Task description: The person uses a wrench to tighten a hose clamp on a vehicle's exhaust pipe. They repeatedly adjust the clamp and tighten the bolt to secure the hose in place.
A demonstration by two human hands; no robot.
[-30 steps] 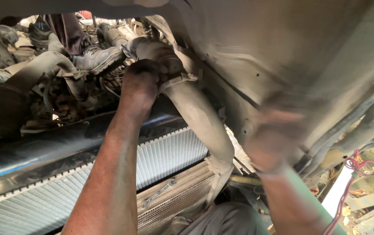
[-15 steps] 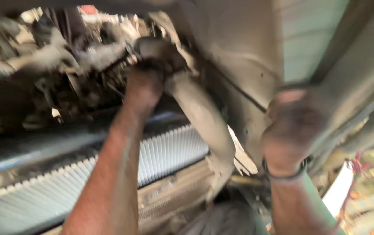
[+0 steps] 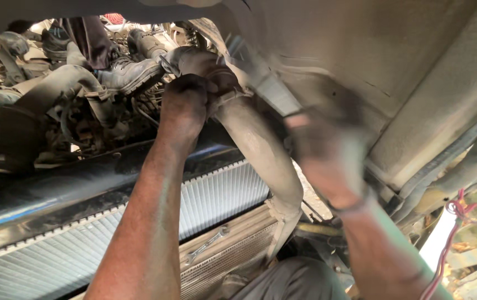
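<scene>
A thick, dusty grey hose [image 3: 260, 144] curves down from the engine to the radiator [image 3: 110, 222]. My left hand [image 3: 185, 108] is raised and closed around the hose's upper end, right at a metal clamp [image 3: 230, 97]. My right hand [image 3: 327, 150] is blurred with motion, just right of the hose and in front of a dirty metal panel [image 3: 394, 72]. Whether its fingers hold anything is unclear.
A spanner [image 3: 208, 244] lies on the finned condenser below the radiator. Another person's boot [image 3: 130, 75] stands among the engine parts at the upper left. Red wires [image 3: 460, 222] hang at the lower right beside frame rails and pipes.
My right hand has moved left along the metal panel towards the hose. My left hand has kept its grip at the hose's upper end.
</scene>
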